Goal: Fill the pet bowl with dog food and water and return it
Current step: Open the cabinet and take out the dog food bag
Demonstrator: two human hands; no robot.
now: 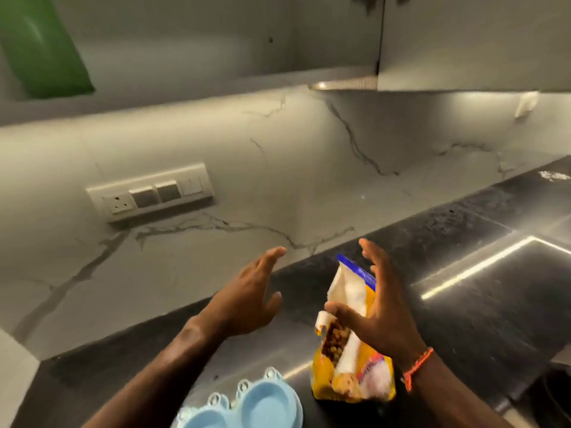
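Both grips released: left hand (247,299) spread over bare black worktop (463,319); right hand (378,307) splayed against open dog food bag (349,359). Blue pet bowl (247,409) at near edge.

No legible text anywhere. The yellow dog food bag (352,370) carries printed graphics and a red-and-white patch that may be a brand mark (too blurred to read). Switch panel (150,193) shows no readable markings.

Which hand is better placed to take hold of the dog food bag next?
Right. The right hand is open right at the dog food bag, fingers around its torn top. The left hand hovers open to the side, clear of the bag.
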